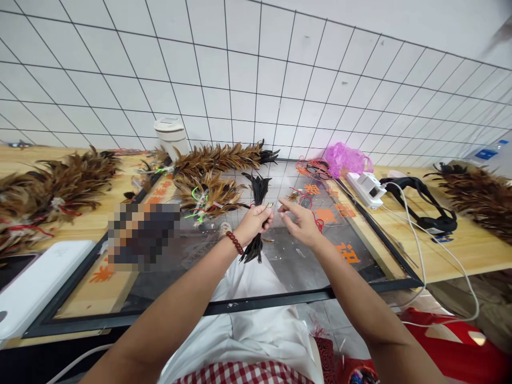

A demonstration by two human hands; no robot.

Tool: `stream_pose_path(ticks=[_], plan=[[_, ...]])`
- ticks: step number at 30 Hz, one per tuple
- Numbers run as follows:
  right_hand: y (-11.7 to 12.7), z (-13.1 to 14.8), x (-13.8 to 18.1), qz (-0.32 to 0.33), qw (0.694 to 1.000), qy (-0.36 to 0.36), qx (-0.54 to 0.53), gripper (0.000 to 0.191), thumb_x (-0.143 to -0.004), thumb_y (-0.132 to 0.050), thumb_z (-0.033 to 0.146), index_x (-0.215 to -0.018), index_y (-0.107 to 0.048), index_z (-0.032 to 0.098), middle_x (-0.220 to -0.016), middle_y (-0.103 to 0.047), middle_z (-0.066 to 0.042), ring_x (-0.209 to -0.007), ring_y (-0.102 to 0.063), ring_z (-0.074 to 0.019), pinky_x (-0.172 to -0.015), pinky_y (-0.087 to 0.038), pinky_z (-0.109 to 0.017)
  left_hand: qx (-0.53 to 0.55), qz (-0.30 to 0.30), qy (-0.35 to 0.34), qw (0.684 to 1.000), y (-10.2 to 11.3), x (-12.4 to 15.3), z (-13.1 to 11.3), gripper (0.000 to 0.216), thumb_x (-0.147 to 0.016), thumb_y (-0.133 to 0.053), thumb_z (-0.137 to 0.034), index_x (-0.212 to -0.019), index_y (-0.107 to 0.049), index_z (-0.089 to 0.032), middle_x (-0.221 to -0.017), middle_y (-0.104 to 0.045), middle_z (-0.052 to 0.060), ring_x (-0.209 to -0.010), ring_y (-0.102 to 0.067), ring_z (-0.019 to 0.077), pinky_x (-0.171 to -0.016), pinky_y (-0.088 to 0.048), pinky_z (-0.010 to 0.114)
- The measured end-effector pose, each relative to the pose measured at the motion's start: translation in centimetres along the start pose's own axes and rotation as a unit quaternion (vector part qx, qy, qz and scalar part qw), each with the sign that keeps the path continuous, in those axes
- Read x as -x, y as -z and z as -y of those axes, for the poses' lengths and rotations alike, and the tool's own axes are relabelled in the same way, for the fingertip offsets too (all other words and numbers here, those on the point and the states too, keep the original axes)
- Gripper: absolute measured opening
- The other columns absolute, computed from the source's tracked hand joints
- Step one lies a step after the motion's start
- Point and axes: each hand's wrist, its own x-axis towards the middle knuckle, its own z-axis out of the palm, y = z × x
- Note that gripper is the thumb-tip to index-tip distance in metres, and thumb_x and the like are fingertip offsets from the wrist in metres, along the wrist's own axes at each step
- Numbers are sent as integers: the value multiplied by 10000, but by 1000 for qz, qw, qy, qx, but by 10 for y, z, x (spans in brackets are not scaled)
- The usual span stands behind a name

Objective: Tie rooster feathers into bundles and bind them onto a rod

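Observation:
My left hand [253,224] is closed around a bundle of black feathers [256,213], whose tips stick out above and below the fist. A red bead bracelet [234,242] sits on that wrist. My right hand [301,221] is just to the right, with thumb and forefinger pinched towards the bundle and the other fingers spread; what it pinches is too small to make out. Both hands hover over a glass sheet [280,266] in a black frame on the wooden table. Bundles of brown feathers [212,176] lie behind the hands.
More brown feathers lie at the far left [52,186] and far right [480,197]. A white cup [172,136], a pink plastic bag [346,159], a white power strip [368,188] with cable, a black strap [428,208] and a white slab [40,282] are around. A tiled wall stands behind.

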Motion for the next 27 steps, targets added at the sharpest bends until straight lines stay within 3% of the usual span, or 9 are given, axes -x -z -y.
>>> stream_pose_path(ticks=[3, 7, 14, 19, 27], plan=[[-1, 0, -3, 0, 985, -85, -148, 411, -884, -542, 365, -1249, -599, 183, -791, -645, -18, -735, -602, -136, -752, -491, -314, -2, 31, 17, 999, -2, 2, -1, 342, -765, -639, -433, -663, -496, -140, -560, -456, -25, -437, -392, 40, -379, -222, 152], [0, 3, -6, 12, 953, -138, -270, 405, -853, -583, 439, -1159, -675, 191, -692, -595, 16, -655, -537, -101, -692, -452, -269, 3, 78, 25, 997, -4, 4, -1, 365, -736, -662, -458, -667, -502, -138, -545, -453, -29, -434, -390, 39, -377, -204, 148], [-9, 0, -5, -35, 912, -214, -349, 284, -705, -744, 407, -912, -768, 214, -720, -677, 1, -636, -537, -100, -640, -443, -255, 43, 84, 18, 995, -9, 5, 6, 391, -717, -674, -491, -671, -536, -128, -555, -457, -24, -431, -388, 40, -377, -246, 156], [-12, 0, -5, -20, 882, -245, -401, 303, -661, -774, 408, -876, -765, 195, -632, -660, 10, -565, -530, -98, -591, -445, -260, 95, 70, 27, 993, -13, 5, 10, 387, -674, -720, -464, -665, -552, -116, -602, -476, -13, -427, -365, 25, -370, -213, 151], [-12, 15, -6, 23, 865, -251, -434, 335, -667, -753, 486, -733, -725, 158, -515, -602, 12, -485, -537, -109, -502, -422, -244, 82, 68, 37, 994, -17, 6, 9, 388, -645, -758, -434, -617, -554, -106, -526, -445, -26, -410, -350, 22, -376, -190, 152]])
